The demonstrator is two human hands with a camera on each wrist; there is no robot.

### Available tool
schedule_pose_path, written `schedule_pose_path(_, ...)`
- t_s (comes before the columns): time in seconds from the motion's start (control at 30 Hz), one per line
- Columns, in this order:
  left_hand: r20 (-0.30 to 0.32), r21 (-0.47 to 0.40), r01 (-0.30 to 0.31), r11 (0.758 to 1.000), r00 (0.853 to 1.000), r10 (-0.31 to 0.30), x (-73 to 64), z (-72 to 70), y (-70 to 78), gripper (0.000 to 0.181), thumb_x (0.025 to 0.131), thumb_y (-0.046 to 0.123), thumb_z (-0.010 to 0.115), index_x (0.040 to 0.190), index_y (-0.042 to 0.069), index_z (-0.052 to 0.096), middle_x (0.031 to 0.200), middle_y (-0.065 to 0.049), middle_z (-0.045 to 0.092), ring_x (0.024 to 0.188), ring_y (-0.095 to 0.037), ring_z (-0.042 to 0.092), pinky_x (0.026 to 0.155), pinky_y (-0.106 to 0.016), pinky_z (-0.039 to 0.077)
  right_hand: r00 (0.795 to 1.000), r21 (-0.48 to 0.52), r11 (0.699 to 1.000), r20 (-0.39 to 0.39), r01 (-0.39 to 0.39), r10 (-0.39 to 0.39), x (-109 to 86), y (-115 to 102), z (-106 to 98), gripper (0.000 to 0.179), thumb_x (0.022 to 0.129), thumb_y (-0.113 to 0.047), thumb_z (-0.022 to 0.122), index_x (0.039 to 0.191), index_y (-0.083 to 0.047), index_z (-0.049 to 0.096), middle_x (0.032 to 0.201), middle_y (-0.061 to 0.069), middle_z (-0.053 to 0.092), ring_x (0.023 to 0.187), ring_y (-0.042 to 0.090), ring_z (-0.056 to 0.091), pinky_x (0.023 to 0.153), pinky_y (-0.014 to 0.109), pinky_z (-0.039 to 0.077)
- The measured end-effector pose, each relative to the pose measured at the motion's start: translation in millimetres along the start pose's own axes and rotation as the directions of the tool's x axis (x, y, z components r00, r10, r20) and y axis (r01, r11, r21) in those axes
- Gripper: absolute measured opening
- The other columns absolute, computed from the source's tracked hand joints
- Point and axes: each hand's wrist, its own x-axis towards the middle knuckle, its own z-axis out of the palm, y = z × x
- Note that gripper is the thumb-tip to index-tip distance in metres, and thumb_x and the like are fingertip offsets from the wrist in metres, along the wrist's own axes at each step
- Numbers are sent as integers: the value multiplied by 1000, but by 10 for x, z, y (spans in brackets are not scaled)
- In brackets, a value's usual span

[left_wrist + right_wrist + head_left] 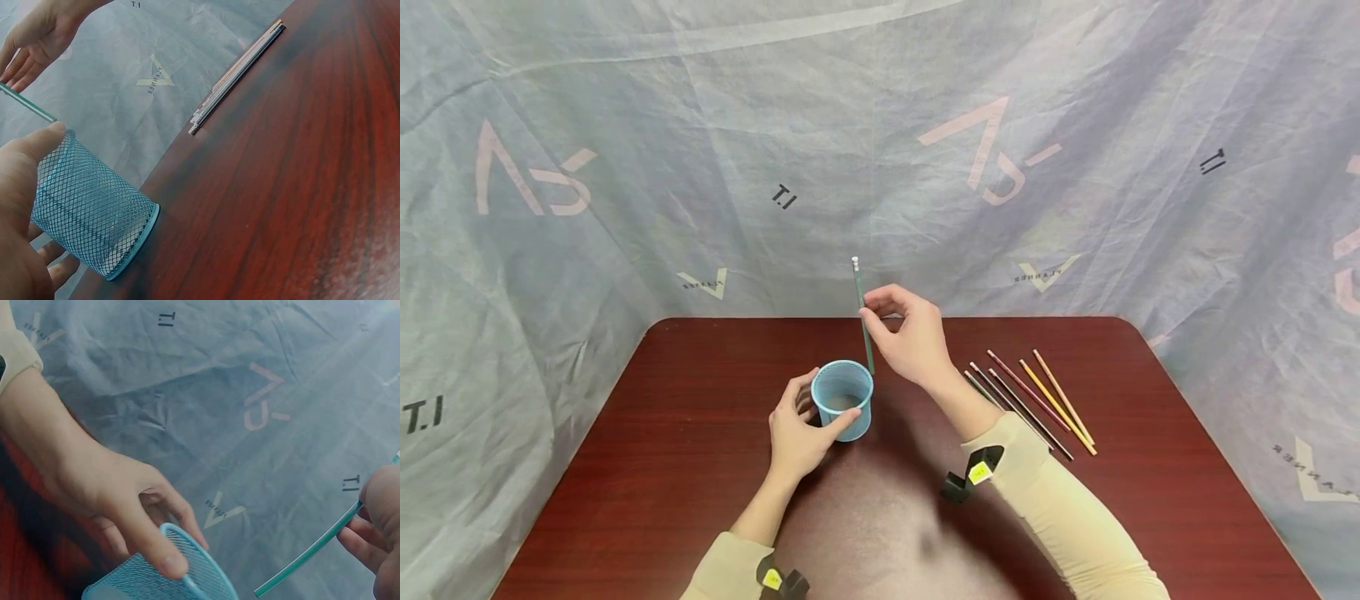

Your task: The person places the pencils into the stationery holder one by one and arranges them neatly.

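Note:
My left hand (801, 429) grips a light blue mesh pencil cup (843, 400) round its side, thumb over the near rim. The cup stands upright on the table with no pencil visible in it. Between thumb and fingers my right hand (910, 333) pinches a green pencil (860, 300), its white eraser end up. The pencil's lower end is right by the cup's far right rim in the head view. From the right wrist, the green pencil (312, 550) shows apart from the cup's mouth (194, 565). In the left wrist view the cup's mesh wall (94, 206) faces the camera.
Several pencils, among them a dark red pencil (1026, 389), a yellow pencil (1058, 407) and dark ones, lie on the dark red wooden table (700, 400) at the right, close to the right forearm. A grey printed cloth (820, 125) hangs behind the table.

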Motion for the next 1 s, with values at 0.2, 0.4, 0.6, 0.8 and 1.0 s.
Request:
schedule_pose_path(0.2,-8,-6,2,1000,1000,-2,-9,2,-16,80,72,26,101,142,20,63,130,-8,74,120,-30,73,98,-57,63,999,-9,1000,37,17,-16,-61,79,133,12,99,-9,75,110,-5,75,99,9,79,86,20,78,75,26,66)
schedule_pose_path(0.4,-3,-12,1,1000,1000,-1,-2,5,-20,80,72,27,101,141,19,63,130,-10,74,120,-32,74,98,-57,63,997,-20,1000,72,13,-12,-87,137,282,11,99,-10,75,109,-6,75,100,8,79,87,18,78,76,23,66)
schedule_pose_path(0.6,5,-16,10,1000,1000,-10,1,3,-16,79,73,25,101,142,19,62,130,-9,74,121,-30,73,99,-56,63,994,-51,999,108,18,-13,-129,194,409,10,99,-11,75,108,-7,75,99,7,79,88,17,78,76,22,65)
schedule_pose_path(0.8,11,-16,9,1000,1000,-9,1,0,-12,79,73,24,101,142,18,62,130,-12,74,121,-32,73,99,-56,63,992,-112,993,125,31,-17,-179,261,500,10,98,-11,76,106,-6,75,97,6,80,85,16,78,75,22,64)
schedule_pose_path(1.0,10,-13,2,1000,1000,-2,5,-1,-10,79,73,23,101,142,17,62,130,-12,75,122,-31,73,99,-56,63,988,-161,987,155,24,1,-199,285,567,10,98,-11,76,106,-6,73,95,6,80,84,15,77,75,20,63)
